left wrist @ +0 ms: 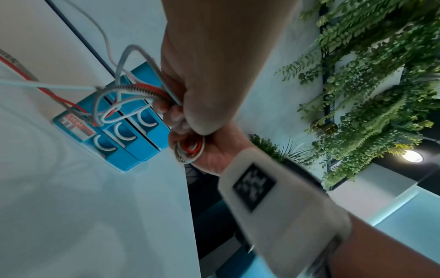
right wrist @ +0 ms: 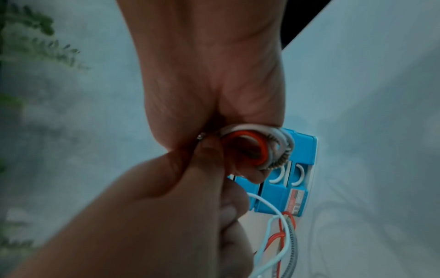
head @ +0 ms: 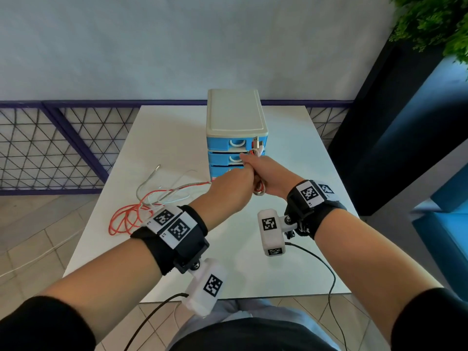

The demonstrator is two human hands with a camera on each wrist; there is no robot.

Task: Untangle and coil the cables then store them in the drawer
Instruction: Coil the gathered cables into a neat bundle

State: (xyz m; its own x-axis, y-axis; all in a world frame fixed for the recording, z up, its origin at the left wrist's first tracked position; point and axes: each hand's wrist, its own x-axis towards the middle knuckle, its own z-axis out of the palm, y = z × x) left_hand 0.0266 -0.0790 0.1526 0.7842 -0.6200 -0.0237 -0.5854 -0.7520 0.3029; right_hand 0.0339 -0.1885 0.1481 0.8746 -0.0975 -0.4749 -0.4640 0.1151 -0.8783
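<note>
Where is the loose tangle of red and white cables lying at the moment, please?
In the head view, the loose tangle lies on the white table, left of the blue drawer unit and beyond the left wrist.

Coil: its upper part is hidden inside the right hand, so the number of turns cannot be told.
Bottom drawer: mostly covered by the left hand in the head view.
Drawer label: too blurred to read.
Loose cables: partly hidden behind the left wrist band.
</note>
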